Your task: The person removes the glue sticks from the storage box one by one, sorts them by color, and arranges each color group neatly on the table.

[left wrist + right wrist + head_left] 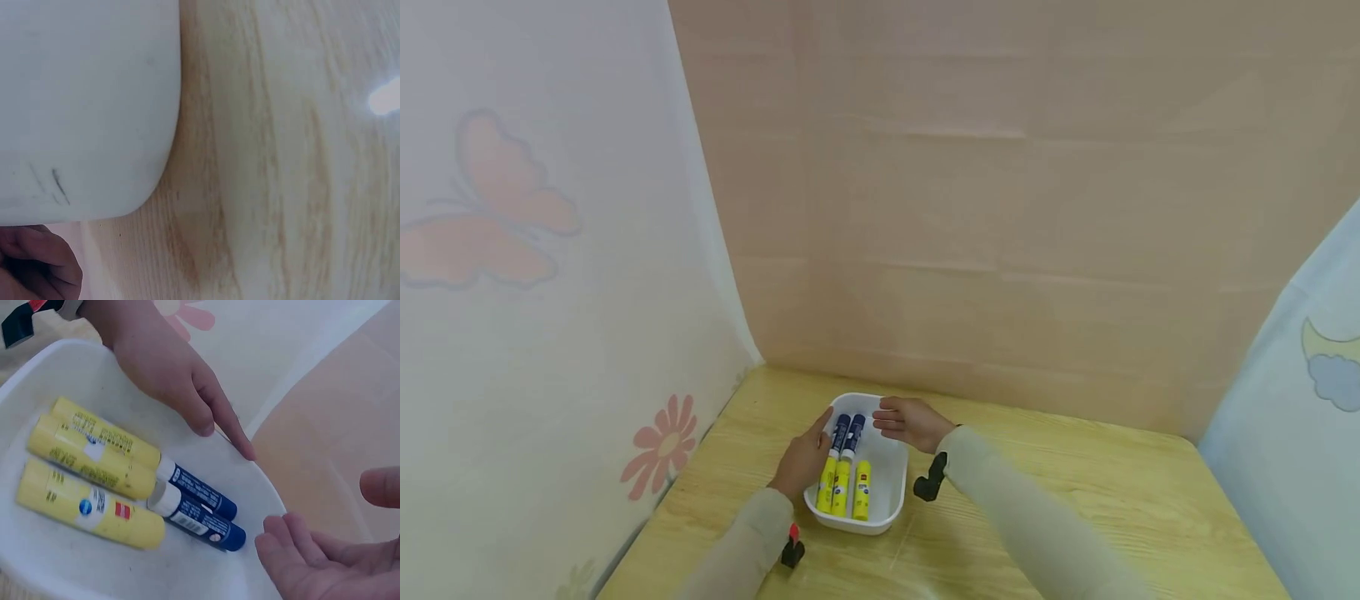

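While my left hand (805,458) grips the white oblong plastic tray (887,487) by its left wall, my right hand (913,423), fingers extended, hovers at the tray's far right; three yellow cylindrical tubes (841,492) and two navy, white-ended tubes (853,435) lie inside. I'd hold it level.

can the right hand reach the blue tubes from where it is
Probably yes: the right hand is open and points toward the blue tubes, with nothing visible between; the white tub is uncovered, and the left hand holds its opposite side.
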`<act>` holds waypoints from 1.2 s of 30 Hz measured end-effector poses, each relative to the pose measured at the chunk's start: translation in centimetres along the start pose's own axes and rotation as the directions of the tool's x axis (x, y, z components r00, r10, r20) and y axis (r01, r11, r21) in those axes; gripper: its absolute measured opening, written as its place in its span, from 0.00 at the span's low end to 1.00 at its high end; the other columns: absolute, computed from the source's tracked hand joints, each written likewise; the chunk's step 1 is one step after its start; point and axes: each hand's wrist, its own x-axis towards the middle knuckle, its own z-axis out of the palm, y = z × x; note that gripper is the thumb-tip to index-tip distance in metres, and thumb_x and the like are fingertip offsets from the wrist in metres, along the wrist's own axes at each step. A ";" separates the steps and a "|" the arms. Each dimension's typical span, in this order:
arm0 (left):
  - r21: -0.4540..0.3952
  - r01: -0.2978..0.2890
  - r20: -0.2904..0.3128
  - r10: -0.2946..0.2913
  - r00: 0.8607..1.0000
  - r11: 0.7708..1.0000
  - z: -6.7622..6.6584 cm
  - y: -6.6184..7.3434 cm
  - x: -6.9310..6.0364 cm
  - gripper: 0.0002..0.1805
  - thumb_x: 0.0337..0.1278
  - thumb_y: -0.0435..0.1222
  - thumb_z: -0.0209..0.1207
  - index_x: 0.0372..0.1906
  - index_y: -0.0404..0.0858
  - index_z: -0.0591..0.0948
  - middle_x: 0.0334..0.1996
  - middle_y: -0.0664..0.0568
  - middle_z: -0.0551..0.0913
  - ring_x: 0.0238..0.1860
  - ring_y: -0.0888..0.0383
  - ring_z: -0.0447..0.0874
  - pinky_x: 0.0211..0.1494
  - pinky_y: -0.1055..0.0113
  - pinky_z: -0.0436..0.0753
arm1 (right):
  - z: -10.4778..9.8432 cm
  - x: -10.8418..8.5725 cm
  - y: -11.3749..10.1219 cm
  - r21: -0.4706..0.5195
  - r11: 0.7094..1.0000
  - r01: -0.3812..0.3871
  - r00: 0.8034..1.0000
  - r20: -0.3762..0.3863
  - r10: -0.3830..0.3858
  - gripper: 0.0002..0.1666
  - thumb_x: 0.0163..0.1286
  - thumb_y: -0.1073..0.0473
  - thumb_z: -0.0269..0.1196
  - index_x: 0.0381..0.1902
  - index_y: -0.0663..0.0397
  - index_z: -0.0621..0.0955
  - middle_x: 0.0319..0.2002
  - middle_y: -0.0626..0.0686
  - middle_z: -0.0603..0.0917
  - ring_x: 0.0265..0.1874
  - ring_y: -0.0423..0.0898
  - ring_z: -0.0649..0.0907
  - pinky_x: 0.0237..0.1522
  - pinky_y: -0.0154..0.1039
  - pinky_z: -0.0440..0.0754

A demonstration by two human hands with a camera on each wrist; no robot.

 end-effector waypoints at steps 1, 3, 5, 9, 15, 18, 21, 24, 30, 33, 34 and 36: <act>-0.001 -0.002 -0.004 0.002 1.000 1.000 0.0 0.0 0.1 0.29 0.73 0.45 0.44 0.76 0.59 0.57 0.22 0.51 0.73 0.16 0.58 0.65 0.25 0.63 0.71 | 0.3 0.1 0.0 0.002 1.000 -0.002 1.000 -0.006 0.002 0.32 0.79 0.58 0.43 0.73 0.72 0.54 0.67 0.74 0.62 0.66 0.65 0.67 0.65 0.53 0.65; -0.002 -0.007 -0.008 0.007 1.000 1.000 0.0 0.0 0.1 0.29 0.73 0.44 0.44 0.76 0.59 0.57 0.26 0.51 0.76 0.16 0.58 0.66 0.28 0.62 0.72 | 0.8 0.4 0.1 0.020 1.000 -0.007 1.000 -0.020 0.007 0.33 0.79 0.57 0.43 0.73 0.71 0.53 0.68 0.74 0.61 0.67 0.66 0.65 0.66 0.55 0.62; -0.009 -0.009 -0.007 0.009 1.000 1.000 -0.1 0.1 0.2 0.29 0.73 0.44 0.44 0.76 0.59 0.57 0.30 0.51 0.77 0.17 0.58 0.67 0.31 0.62 0.73 | 1.1 0.7 0.1 0.027 1.000 -0.009 0.999 -0.031 0.010 0.33 0.79 0.57 0.44 0.74 0.70 0.53 0.68 0.74 0.60 0.67 0.67 0.63 0.67 0.55 0.60; -0.023 -0.015 -0.002 0.015 1.000 1.000 -0.1 0.2 0.2 0.29 0.74 0.44 0.44 0.76 0.58 0.57 0.29 0.50 0.77 0.17 0.58 0.66 0.33 0.62 0.73 | 1.1 1.0 0.2 0.031 0.999 -0.016 0.999 -0.040 0.017 0.34 0.79 0.56 0.45 0.73 0.70 0.53 0.69 0.74 0.58 0.68 0.67 0.62 0.67 0.55 0.60; -0.032 -0.011 0.000 0.011 1.000 0.999 0.1 -0.2 0.2 0.29 0.74 0.44 0.43 0.76 0.59 0.57 0.25 0.52 0.75 0.17 0.59 0.66 0.29 0.63 0.73 | 0.7 1.2 0.4 0.053 0.998 -0.032 0.998 -0.051 0.034 0.34 0.79 0.56 0.45 0.73 0.71 0.52 0.69 0.75 0.58 0.68 0.68 0.62 0.67 0.55 0.60; -0.048 -0.003 -0.008 0.003 1.000 0.999 0.0 -0.3 0.2 0.29 0.73 0.43 0.44 0.76 0.59 0.57 0.23 0.51 0.74 0.17 0.59 0.67 0.26 0.63 0.72 | 0.9 1.3 0.3 0.050 0.998 -0.033 0.998 -0.058 0.036 0.34 0.79 0.56 0.45 0.73 0.71 0.52 0.68 0.74 0.59 0.67 0.67 0.63 0.66 0.55 0.61; -0.047 0.008 -0.012 -0.009 1.000 0.999 -0.1 -0.4 0.2 0.30 0.73 0.43 0.45 0.76 0.59 0.57 0.23 0.51 0.73 0.17 0.59 0.67 0.26 0.63 0.72 | 1.2 1.4 0.2 0.059 0.998 -0.034 0.997 -0.060 0.038 0.34 0.79 0.56 0.45 0.74 0.70 0.53 0.68 0.74 0.60 0.67 0.67 0.64 0.67 0.55 0.61; -0.043 0.015 -0.012 -0.016 1.000 0.999 -0.3 -0.5 0.1 0.30 0.73 0.43 0.45 0.76 0.59 0.57 0.27 0.52 0.76 0.17 0.59 0.67 0.27 0.63 0.72 | 1.5 1.6 0.4 0.082 0.996 -0.042 0.997 -0.058 0.046 0.33 0.79 0.57 0.45 0.74 0.69 0.53 0.68 0.74 0.59 0.67 0.67 0.63 0.67 0.55 0.60; -0.039 0.023 -0.025 -0.024 0.999 0.999 -0.3 -0.4 -0.2 0.29 0.73 0.43 0.44 0.76 0.59 0.58 0.36 0.52 0.78 0.18 0.58 0.68 0.30 0.63 0.73 | 2.0 2.3 1.4 0.101 0.993 -0.063 0.994 -0.077 0.071 0.34 0.78 0.56 0.47 0.72 0.73 0.54 0.67 0.75 0.61 0.66 0.67 0.65 0.67 0.55 0.61; -0.042 0.020 -0.030 -0.022 0.999 0.999 -0.1 -0.3 -0.3 0.29 0.73 0.43 0.44 0.76 0.58 0.58 0.35 0.51 0.79 0.18 0.59 0.68 0.30 0.63 0.73 | 2.2 2.7 1.8 0.095 0.992 -0.083 0.991 -0.099 0.092 0.38 0.76 0.54 0.49 0.70 0.78 0.53 0.66 0.74 0.62 0.65 0.66 0.66 0.67 0.55 0.61; -0.042 0.019 -0.031 -0.020 0.999 0.999 -0.1 -0.3 -0.3 0.29 0.73 0.43 0.44 0.76 0.59 0.58 0.34 0.52 0.78 0.18 0.59 0.67 0.30 0.63 0.73 | 2.2 2.9 2.0 0.092 0.992 -0.090 0.989 -0.109 0.100 0.39 0.76 0.53 0.50 0.69 0.79 0.53 0.65 0.74 0.63 0.65 0.66 0.66 0.67 0.55 0.61; -0.042 0.009 -0.030 -0.010 0.999 0.999 -0.1 -0.2 -0.3 0.29 0.73 0.43 0.44 0.76 0.58 0.57 0.30 0.51 0.78 0.17 0.59 0.67 0.28 0.63 0.73 | 2.2 3.1 2.1 0.083 0.991 -0.105 0.986 -0.123 0.114 0.40 0.75 0.53 0.51 0.68 0.80 0.53 0.65 0.74 0.63 0.65 0.66 0.66 0.67 0.55 0.61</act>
